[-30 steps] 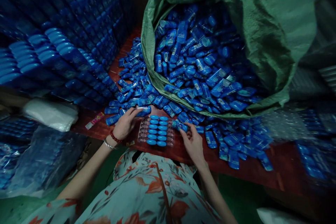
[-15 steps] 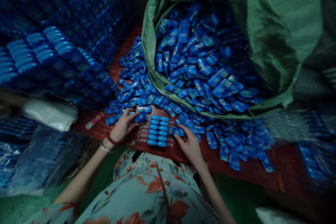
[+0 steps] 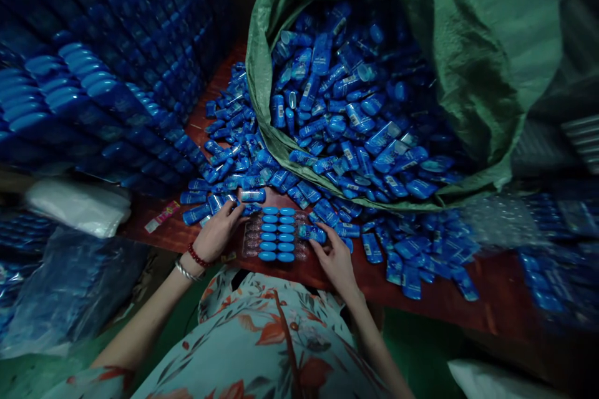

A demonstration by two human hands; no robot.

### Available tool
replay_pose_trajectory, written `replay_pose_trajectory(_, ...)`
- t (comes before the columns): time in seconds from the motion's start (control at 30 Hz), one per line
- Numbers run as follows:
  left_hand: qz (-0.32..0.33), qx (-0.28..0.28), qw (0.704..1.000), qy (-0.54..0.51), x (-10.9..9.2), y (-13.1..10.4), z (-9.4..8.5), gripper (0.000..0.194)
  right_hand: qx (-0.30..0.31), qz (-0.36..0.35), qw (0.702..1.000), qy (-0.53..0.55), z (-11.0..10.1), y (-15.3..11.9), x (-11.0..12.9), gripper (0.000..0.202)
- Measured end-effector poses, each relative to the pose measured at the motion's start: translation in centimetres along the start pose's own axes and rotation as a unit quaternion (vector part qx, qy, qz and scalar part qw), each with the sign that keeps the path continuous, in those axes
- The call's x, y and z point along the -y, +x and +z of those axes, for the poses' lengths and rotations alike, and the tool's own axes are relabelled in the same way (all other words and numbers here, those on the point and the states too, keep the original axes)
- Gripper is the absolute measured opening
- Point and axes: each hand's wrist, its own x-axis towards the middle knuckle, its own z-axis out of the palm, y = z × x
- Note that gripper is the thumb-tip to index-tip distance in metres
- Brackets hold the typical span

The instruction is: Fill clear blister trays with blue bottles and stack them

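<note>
Clear tray positioned on the bench.
Right of the tray, the right hand pinches a blue bottle; left of it, the left hand curls beside a second bottle, grip indeterminable from here. Behind the tray: green sack.

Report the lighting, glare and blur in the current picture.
Head view: dim overall, with deep shadow inside the sack; head view: glints on the stack at left; head view: smearing toward both side edges, the tray near the middle clearer.
</note>
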Motion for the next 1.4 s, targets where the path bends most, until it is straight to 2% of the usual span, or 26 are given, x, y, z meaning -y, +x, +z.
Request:
replay_pose_trajectory(0.1, -0.001, 0.001, 1.000, 0.004, 0.0, -0.2, -0.3, 0.034, 0.002, -0.017, 1.000, -0.009, 0.1, -0.1, -0.3, 0.043)
replay_pose_trajectory(0.27, -0.038, 0.000, 0.999, 0.001, 0.0, -0.1, 0.3, 0.029, -0.006, -0.092, 0.992, -0.087, 0.5, -0.4, -0.9, 0.040)
replay_pose_trajectory(0.37, -0.063, 0.021, 0.998, -0.013, 0.2, 0.2, 1.0, 0.029, 0.002, -0.097, 0.984, -0.150, 0.8, -0.6, -1.2, 0.039)
replay_pose_trajectory(0.43, -0.071, 0.013, 0.997, -0.037, 0.4, 0.3, 1.2, 0.031, 0.001, -0.096, 0.979, -0.180, 1.0, -0.8, -1.3, 0.040)
replay_pose_trajectory(0.57, -0.020, -0.027, 0.996, -0.088, 0.6, 0.3, 1.1, 0.047, 0.001, -0.112, 0.973, -0.203, 1.1, -0.9, -1.5, 0.039)
replay_pose_trajectory(0.67, 0.041, -0.033, 0.996, -0.074, 0.5, 0.5, 0.7, 0.042, 0.001, -0.115, 0.965, -0.235, 1.1, -0.8, -1.5, 0.036)
replay_pose_trajectory(0.77, 0.087, -0.011, 0.994, -0.061, 0.4, 0.8, 0.3, 0.034, 0.017, -0.114, 0.948, -0.296, 1.1, -0.7, -1.1, 0.034)
replay_pose_trajectory(0.97, 0.119, 0.051, 0.991, -0.019, -0.5, 2.1, -0.5, 0.026, 0.027, -0.123, 0.924, -0.360, 1.2, -0.7, 0.6, 0.029)
replay_pose_trajectory(1.03, 0.127, 0.061, 0.990, -0.009, -0.7, 2.4, -0.7, 0.026, 0.030, -0.118, 0.927, -0.354, 0.9, -0.5, 1.2, 0.029)
replay_pose_trajectory(1.13, 0.137, 0.055, 0.989, -0.023, -0.6, 2.5, -0.6, 0.027, 0.022, -0.116, 0.948, -0.296, 0.2, 0.2, 2.1, 0.028)
replay_pose_trajectory(1.23, 0.127, 0.036, 0.991, -0.032, -0.5, 2.3, -0.3, 0.028, 0.022, -0.142, 0.955, -0.261, -0.5, 1.5, 3.0, 0.029)
replay_pose_trajectory(1.3, 0.119, 0.024, 0.992, -0.035, -0.7, 2.2, -0.1, 0.028, 0.055, -0.171, 0.937, -0.300, -0.9, 2.6, 3.7, 0.027)
replay_pose_trajectory(1.4, 0.110, 0.025, 0.993, -0.033, -1.2, 2.2, 0.0, 0.026, 0.113, -0.215, 0.881, -0.405, -1.2, 4.1, 4.9, 0.028)
